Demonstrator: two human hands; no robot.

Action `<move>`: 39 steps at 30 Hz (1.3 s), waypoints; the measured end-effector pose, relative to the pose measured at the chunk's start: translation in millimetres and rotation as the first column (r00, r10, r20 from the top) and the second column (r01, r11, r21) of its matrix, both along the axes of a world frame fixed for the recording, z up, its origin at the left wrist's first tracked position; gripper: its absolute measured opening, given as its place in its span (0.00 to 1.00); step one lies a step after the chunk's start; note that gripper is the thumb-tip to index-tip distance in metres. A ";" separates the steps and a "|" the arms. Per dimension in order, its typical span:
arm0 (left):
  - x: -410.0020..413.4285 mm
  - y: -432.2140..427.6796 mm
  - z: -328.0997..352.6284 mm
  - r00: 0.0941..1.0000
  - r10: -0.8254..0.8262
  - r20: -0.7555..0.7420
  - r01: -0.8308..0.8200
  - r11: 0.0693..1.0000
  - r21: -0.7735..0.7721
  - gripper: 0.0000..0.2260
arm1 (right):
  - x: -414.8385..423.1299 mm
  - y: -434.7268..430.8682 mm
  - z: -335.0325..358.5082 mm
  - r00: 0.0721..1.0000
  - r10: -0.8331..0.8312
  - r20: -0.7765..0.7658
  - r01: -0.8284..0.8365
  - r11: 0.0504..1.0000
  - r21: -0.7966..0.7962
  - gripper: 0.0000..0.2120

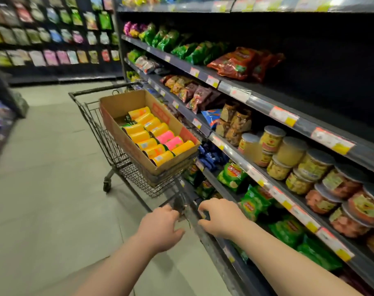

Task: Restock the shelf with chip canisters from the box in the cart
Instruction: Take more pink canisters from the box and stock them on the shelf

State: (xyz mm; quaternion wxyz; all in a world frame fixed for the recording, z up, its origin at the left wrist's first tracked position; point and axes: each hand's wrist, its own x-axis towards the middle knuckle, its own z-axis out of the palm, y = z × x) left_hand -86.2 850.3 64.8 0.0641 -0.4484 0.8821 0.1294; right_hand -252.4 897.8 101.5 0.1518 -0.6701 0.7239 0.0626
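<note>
Cart [100, 129] close along shelf [256, 101] edge on right; wide floor [43, 167] open to left. Box [122, 103] atop cart basket, top open. Chip canisters [152, 133] inside, lying sideways in two rows: mostly yellow, two pink. Left grip [160, 227] at blurred cart handle [177, 207], possibly curled on it; cannot tell. Right grip [222, 216] just beside, fingers loosely curled, holding nothing.

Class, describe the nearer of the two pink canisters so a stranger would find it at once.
Find the wire cart beside the shelves; a cardboard box of lying canisters sits in it. In its mostly yellow right-hand row, take the pink canister beside the nearest yellow one.
</note>
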 end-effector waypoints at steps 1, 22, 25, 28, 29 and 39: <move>6.5 -4.7 -3.5 1.000 0.022 0.007 -0.022 1.000 0.009 0.19 | 4.7 -8.2 -3.0 1.000 0.017 0.005 -0.017 1.000 0.009 0.20; 5.1 -240.8 -24.7 0.961 0.203 0.190 -0.218 0.974 0.059 0.21 | -22.2 -271.2 -47.8 0.988 0.135 0.070 -0.142 0.984 0.110 0.24; -1.6 -264.2 -30.0 0.961 0.202 0.191 -0.220 0.972 0.078 0.21 | -32.4 -301.2 -51.4 0.989 0.129 0.071 -0.137 0.983 0.119 0.24; 1.4 -284.4 -32.8 0.963 0.197 0.185 -0.217 0.972 0.093 0.21 | -32.8 -324.1 -56.1 0.987 0.132 0.088 -0.143 0.981 0.130 0.24; 3.6 -291.9 -34.0 0.963 0.199 0.183 -0.221 0.970 0.104 0.21 | -32.1 -330.5 -57.7 0.987 0.130 0.095 -0.143 0.980 0.138 0.23; -15.5 -403.0 -47.7 0.988 0.035 0.151 -0.060 0.985 0.162 0.17 | -49.3 -401.6 -65.2 0.990 -0.063 0.124 0.039 0.982 0.185 0.23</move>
